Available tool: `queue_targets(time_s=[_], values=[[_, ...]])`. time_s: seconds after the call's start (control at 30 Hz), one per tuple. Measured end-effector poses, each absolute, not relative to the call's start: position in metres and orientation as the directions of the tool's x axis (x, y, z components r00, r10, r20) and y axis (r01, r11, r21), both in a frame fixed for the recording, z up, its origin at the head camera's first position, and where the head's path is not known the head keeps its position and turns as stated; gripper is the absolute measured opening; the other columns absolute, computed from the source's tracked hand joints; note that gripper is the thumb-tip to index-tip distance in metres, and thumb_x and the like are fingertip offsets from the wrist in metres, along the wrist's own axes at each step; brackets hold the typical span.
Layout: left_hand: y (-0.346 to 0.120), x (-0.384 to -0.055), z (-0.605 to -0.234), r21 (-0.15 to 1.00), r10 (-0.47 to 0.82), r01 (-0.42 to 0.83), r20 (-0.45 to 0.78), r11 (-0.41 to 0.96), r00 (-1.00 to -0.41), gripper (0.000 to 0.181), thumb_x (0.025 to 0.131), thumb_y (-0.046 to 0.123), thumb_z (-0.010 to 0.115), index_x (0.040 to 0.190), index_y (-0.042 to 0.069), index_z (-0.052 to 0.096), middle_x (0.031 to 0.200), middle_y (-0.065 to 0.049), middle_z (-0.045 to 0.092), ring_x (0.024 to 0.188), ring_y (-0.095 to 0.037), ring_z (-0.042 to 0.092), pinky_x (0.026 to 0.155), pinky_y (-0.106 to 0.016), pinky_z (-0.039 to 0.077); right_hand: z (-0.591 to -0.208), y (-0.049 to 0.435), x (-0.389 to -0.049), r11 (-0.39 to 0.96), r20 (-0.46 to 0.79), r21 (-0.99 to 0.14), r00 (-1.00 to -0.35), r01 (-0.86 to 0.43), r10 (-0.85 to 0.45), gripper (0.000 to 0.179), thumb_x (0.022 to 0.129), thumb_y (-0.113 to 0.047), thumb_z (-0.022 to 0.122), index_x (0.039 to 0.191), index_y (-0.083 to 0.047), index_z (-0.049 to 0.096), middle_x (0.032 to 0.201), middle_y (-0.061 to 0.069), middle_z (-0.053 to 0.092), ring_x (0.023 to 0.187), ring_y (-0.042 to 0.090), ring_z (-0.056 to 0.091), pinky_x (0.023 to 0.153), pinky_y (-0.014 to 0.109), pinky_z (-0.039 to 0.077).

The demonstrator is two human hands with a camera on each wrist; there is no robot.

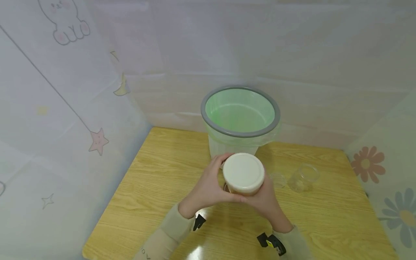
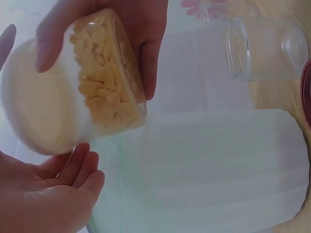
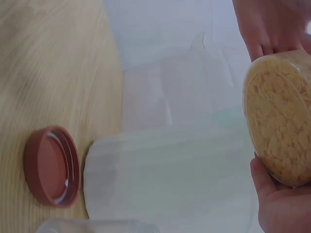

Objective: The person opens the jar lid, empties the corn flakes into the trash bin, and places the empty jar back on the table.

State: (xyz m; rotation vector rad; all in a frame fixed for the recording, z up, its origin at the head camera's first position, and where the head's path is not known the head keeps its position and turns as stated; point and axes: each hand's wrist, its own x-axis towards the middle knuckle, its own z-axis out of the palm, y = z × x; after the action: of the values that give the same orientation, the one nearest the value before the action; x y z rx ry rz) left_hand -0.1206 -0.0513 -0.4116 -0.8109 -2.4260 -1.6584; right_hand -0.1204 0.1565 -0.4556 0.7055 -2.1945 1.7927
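Over the table, both hands hold a clear jar (image 2: 104, 77) of pale yellow flake-like pieces, topped by a cream-white lid (image 1: 243, 171). On its left side, my left hand (image 1: 208, 182) curls round it, the thumb reaching toward the right hand. From the other side my right hand (image 1: 264, 196) grips the jar; in the left wrist view its thumb lies on the lid's edge. The right wrist view shows the jar's base tilted toward the camera, full of pieces. Directly behind the jar stands a white bin (image 1: 227, 146) with a light green liner and grey rim ring.
An uncovered clear jar (image 1: 303, 177) stands on the wooden table (image 1: 169, 162) to the right, a transparent round piece (image 1: 277, 180) beside it. A reddish-brown lid (image 3: 51, 166) lies before the bin, mostly hidden by the hands in the head view. Printed sheets line the walls.
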Motion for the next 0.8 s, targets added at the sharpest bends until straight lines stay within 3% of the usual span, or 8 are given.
queue_targets(time_s=[0.23,0.37,0.47,0.7,0.8], values=[[-0.056,-0.113,-0.413,0.820,0.389,0.483,0.356,0.306,-0.850,0.100,0.068,0.044,0.096,0.150,0.028,0.041,0.149,0.010,0.041,0.138,-0.012,0.039,0.112,-0.048,0.036,-0.454,0.170,-0.130,0.127,0.450,-0.878,-0.887,-0.461,-0.104,0.116,0.057,0.013,0.094,0.154,-0.011,0.037,0.140,0.008,0.052,0.125,0.021,0.052,0.102,0.029,0.043],[-0.056,-0.114,-0.414,0.812,0.369,0.517,0.408,0.271,-0.835,0.070,0.085,0.034,0.085,0.143,0.019,0.049,0.146,0.001,0.046,0.137,-0.015,0.042,0.113,-0.046,0.036,-0.454,0.171,-0.131,0.104,0.465,-0.875,-0.880,-0.473,-0.091,0.117,0.053,0.017,0.093,0.154,-0.007,0.038,0.139,0.009,0.052,0.123,0.021,0.052,0.100,0.027,0.043],[-0.056,-0.118,-0.416,0.826,0.327,0.512,0.429,0.237,-0.842,0.059,0.089,0.026,0.082,0.138,0.013,0.051,0.142,-0.001,0.050,0.136,-0.018,0.044,0.114,-0.044,0.035,-0.455,0.169,-0.128,0.091,0.456,-0.880,-0.883,-0.466,-0.108,0.117,0.053,0.017,0.093,0.153,-0.007,0.039,0.139,0.009,0.053,0.123,0.020,0.052,0.099,0.026,0.043],[-0.054,-0.121,-0.415,0.876,0.338,0.419,0.330,0.239,-0.882,0.102,0.066,0.035,0.099,0.150,0.021,0.042,0.143,0.008,0.047,0.131,-0.015,0.046,0.109,-0.045,0.040,-0.460,0.158,-0.121,0.102,0.464,-0.864,-0.857,-0.494,-0.223,0.111,0.056,0.011,0.093,0.152,-0.007,0.040,0.137,0.010,0.053,0.122,0.021,0.052,0.102,0.027,0.042],[-0.051,-0.121,-0.413,0.877,0.354,0.416,0.320,0.239,-0.879,0.111,0.059,0.035,0.102,0.151,0.021,0.041,0.141,0.008,0.047,0.126,-0.014,0.049,0.104,-0.044,0.044,-0.462,0.154,-0.120,0.105,0.470,-0.853,-0.839,-0.512,-0.274,0.109,0.058,0.008,0.093,0.152,-0.008,0.039,0.137,0.010,0.052,0.123,0.022,0.051,0.101,0.030,0.044]])
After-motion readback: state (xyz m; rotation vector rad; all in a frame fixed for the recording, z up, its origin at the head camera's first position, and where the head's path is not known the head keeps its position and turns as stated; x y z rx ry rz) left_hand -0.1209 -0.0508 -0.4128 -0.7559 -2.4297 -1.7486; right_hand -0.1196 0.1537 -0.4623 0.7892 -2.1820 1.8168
